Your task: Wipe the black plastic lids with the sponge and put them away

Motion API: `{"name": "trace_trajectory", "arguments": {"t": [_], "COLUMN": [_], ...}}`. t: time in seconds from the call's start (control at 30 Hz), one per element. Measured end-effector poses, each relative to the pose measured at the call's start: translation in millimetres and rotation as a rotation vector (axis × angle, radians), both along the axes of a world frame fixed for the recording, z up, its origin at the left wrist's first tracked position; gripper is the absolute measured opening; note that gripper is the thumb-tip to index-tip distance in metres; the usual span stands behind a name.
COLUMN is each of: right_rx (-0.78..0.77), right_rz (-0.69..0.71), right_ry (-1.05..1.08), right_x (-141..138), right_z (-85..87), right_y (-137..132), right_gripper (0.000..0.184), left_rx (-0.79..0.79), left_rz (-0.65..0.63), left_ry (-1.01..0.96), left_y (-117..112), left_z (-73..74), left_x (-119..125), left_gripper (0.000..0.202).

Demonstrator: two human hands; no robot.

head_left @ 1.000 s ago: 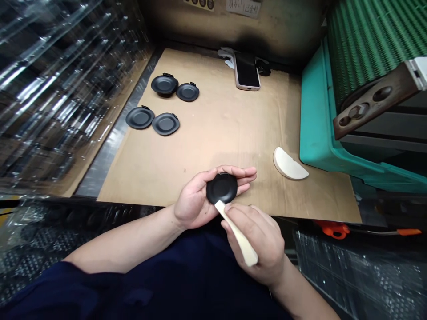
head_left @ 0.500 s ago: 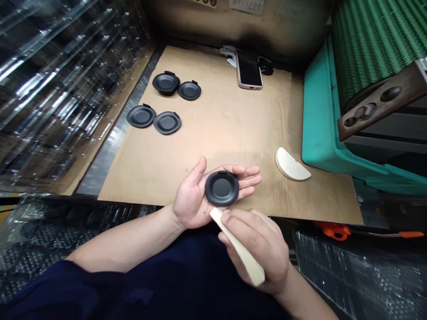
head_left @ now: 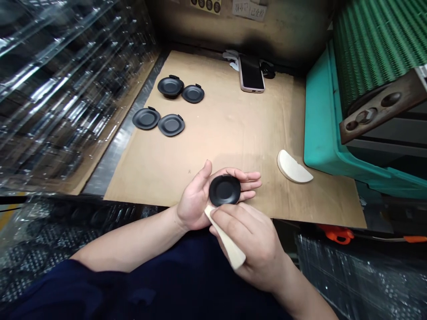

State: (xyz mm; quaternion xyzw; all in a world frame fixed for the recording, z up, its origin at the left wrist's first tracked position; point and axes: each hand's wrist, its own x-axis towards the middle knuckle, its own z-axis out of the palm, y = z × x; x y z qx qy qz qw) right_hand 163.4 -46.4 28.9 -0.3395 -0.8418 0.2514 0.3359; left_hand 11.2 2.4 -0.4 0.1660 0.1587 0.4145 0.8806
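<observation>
On the upturned palm of my left hand (head_left: 195, 204) rests a black plastic lid (head_left: 224, 191), shallow and rounded, with a small tab on its far edge. The fingers of that hand stretch out flat beneath it. My right hand (head_left: 250, 240) grips a cream-coloured sponge pad (head_left: 227, 240) by its side, its narrow end close to the lid's near rim. Whether the pad touches the lid, I cannot tell. Another pad of the same colour, a half-round sponge (head_left: 294, 167), lies on the cardboard to the right. Several similar black lids (head_left: 171, 125) lie in pairs at the back left.
Brown cardboard (head_left: 227, 129) covers the worktop. A phone (head_left: 251, 73) lies at its back edge. At right stand a teal crate (head_left: 320, 120) and a green ribbed roller (head_left: 383, 53) with a metal bracket. Clear plastic-wrapped stacks (head_left: 66, 89) rise at left. An orange-handled tool (head_left: 338, 234) sits below the right edge.
My right hand has moved up and left with the sponge pad, nearer the lid. The lid on my left palm has tilted slightly and looks darker. The whole view has shifted a little.
</observation>
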Motion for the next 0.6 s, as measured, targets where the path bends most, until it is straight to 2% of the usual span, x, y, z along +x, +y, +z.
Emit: {"name": "trace_trajectory", "arguments": {"t": [0.1,0.17,0.23,0.3,0.33,0.4,0.47,0.5,0.6], "right_rx": [-0.017,0.029,0.073,0.100,0.099,0.037,-0.059,-0.092,-0.116], "right_rz": [-0.008,-0.137,-0.323,-0.508,-0.584,-0.697,-0.745,-0.749,-0.716], "right_ry": [0.086,0.165,0.228,0.273,0.274,0.265,0.252,0.248,0.228], "right_x": [10.1,20.0,30.9,40.7,44.7,50.3,53.0,53.6,54.0], "right_z": [3.6,1.0,-6.4,-17.3,-23.3,-34.3,-42.0,-44.4,-46.8], "right_y": [-8.6,-12.3,-11.8,-6.4,-2.4,6.2,12.9,15.0,16.6], "right_gripper": [0.036,0.040,0.042,0.039,0.034,0.023,0.017,0.017,0.018], "left_rx": [-0.029,-0.024,0.040,0.223,0.363,0.691,0.973,1.070,1.200], "left_rz": [0.011,0.034,0.088,0.159,0.208,0.333,0.475,0.536,0.611], "left_ry": [-0.048,-0.039,0.056,0.271,0.417,0.734,0.992,1.076,1.190], "left_y": [0.7,-0.5,-3.2,-6.3,-7.6,-9.0,-8.8,-8.2,-5.8], "left_z": [1.5,2.4,2.9,2.6,2.1,0.5,-1.0,-1.3,-0.2], "left_x": [-0.4,-1.8,-5.0,-10.2,-13.3,-19.8,-25.6,-28.0,-35.0], "left_gripper": [0.063,0.054,0.047,0.046,0.052,0.083,0.111,0.116,0.108]}}
